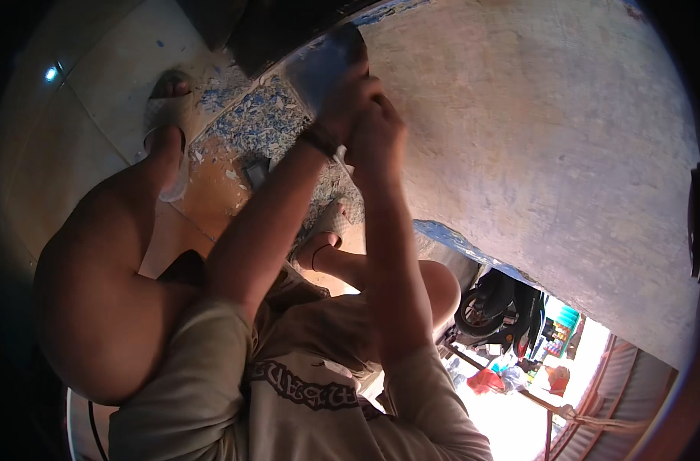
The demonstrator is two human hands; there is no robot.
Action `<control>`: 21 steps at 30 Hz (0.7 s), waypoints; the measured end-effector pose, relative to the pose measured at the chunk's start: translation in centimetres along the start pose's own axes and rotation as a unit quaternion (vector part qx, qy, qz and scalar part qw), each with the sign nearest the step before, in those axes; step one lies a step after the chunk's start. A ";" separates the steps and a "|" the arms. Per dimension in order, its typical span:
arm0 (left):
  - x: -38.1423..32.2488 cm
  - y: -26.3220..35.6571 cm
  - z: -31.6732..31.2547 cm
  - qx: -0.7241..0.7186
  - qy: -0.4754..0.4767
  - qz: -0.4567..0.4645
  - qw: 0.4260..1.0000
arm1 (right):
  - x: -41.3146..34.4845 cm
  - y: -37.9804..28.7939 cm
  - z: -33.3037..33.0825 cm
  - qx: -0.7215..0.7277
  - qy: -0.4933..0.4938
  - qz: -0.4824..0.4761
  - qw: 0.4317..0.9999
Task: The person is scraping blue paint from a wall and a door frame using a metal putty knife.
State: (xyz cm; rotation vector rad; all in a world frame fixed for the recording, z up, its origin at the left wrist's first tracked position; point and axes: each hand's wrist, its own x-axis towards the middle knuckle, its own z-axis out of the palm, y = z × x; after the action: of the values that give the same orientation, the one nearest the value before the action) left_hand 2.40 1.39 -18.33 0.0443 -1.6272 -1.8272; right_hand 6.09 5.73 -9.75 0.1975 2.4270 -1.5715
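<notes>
My left hand, with a dark band at the wrist, is closed and blurred close to the lower part of a wall with worn, patchy paint. Against it, my right hand is also closed. Both seem to grip one tool, mostly hidden by the fingers; a small pale end shows below them. Its kind cannot be told. A dark shape or shadow lies on the bluish surface beyond the hands. Blue and whitish paint flakes cover the floor at the wall's foot.
My sandalled feet stand on floor tiles, either side of a small dark object. Dark furniture edges the flakes. Blue paint remains along the wall's edge. Behind at right are a motorcycle and plastic bags.
</notes>
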 end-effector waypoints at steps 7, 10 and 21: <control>-1.5 1.7 1.6 -0.063 0.029 -0.165 0.984 | -1.3 -0.1 -1.6 -0.018 0.021 0.054 0.998; -0.1 -0.9 0.1 -0.064 -0.021 -0.148 0.987 | 0.7 1.2 0.3 -0.109 0.023 -0.100 0.989; 0.5 1.5 -0.1 -0.091 -0.013 -0.092 0.991 | 0.8 0.4 -0.7 -0.100 0.003 -0.037 0.994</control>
State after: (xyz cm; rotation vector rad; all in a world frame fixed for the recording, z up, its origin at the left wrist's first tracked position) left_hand 2.78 1.03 -16.79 0.0925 -1.5092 -2.1191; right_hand 5.32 6.51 -10.06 0.0759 2.6041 -1.3446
